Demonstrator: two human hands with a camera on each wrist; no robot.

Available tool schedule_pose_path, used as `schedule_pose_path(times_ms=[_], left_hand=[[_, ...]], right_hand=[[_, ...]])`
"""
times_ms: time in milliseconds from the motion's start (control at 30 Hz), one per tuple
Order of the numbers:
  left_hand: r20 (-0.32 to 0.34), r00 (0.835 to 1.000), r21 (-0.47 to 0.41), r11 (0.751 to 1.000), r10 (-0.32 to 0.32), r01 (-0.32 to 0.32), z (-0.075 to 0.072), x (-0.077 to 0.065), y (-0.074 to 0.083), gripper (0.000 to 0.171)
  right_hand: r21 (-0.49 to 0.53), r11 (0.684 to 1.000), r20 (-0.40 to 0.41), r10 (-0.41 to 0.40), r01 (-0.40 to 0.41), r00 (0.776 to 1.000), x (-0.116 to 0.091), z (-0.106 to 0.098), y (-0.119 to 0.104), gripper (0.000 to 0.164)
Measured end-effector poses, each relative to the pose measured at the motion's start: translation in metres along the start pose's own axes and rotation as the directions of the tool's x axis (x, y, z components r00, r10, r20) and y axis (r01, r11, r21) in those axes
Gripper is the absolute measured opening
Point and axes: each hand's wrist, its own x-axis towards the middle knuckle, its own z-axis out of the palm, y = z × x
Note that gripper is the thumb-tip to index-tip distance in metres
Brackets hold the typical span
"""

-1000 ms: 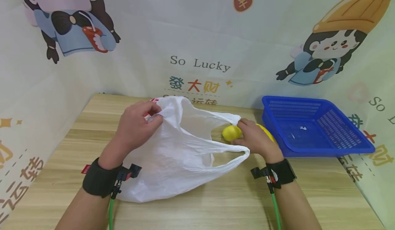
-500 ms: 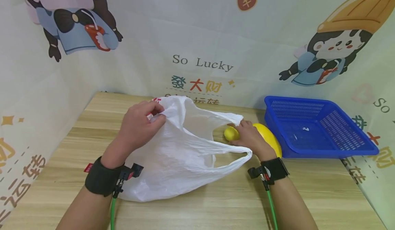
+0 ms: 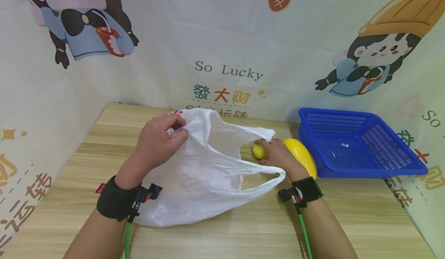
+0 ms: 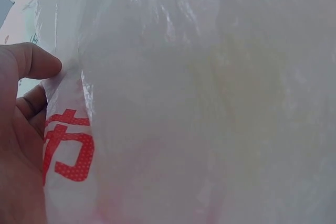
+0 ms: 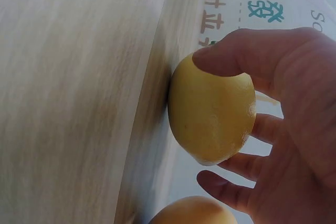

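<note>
My left hand pinches the rim of a white plastic bag between thumb and fingers. The bag lies on its side with its mouth and two handle loops toward the right; red printing shows near my left fingers. Through its thin film a faint yellowish patch shows in the left wrist view. My right hand grips a lemon just outside the bag mouth, thumb on one side and fingers curled behind it. The far handle's end lies close to the right knuckles. A larger smooth yellow oval thing sits right of that hand.
A blue perforated plastic basket stands at the right, with small white scraps on its bottom. The wooden table ends at a printed cloth wall. A red label pokes out by the left wrist strap.
My right hand has shifted a little to the left and closed round the lemon. More of the large yellow thing has come into sight. The left hand keeps its hold on the bag.
</note>
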Motion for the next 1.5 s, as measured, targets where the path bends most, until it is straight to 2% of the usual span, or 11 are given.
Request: schedule_pose_path(times_ms=[400, 700, 867, 1167, 1500], left_hand=[[0.004, 1.000, 0.007, 1.000, 0.004, -0.004, -0.002, 0.000, 0.003, 0.008], [0.017, 1.000, 0.011, 1.000, -0.004, 0.004, 0.003, -0.001, 0.002, 0.008], [0.024, 1.000, 0.007, 1.000, -0.009, 0.009, 0.002, -0.001, 0.002, 0.009], [0.048, 0.999, 0.005, 1.000, -0.023, 0.023, 0.001, -0.001, 0.004, 0.010], [0.045, 0.999, 0.004, 1.000, -0.005, 0.005, 0.003, 0.000, 0.005, 0.010]], right_hand=[[0.003, 1.000, -0.012, 0.019, -0.019, 1.000, -0.003, 0.002, -0.003, 0.054], [0.034, 0.999, -0.072, -0.035, 0.038, 0.997, -0.024, 0.005, -0.010, 0.048], [0.021, 0.994, -0.110, -0.102, 0.105, 0.989, -0.031, -0.005, -0.019, 0.048], [-0.001, 0.987, -0.127, -0.161, 0.162, 0.979, -0.041, -0.023, -0.036, 0.059], [0.055, 0.974, -0.134, -0.210, 0.219, 0.968, -0.058, -0.043, -0.059, 0.049]])
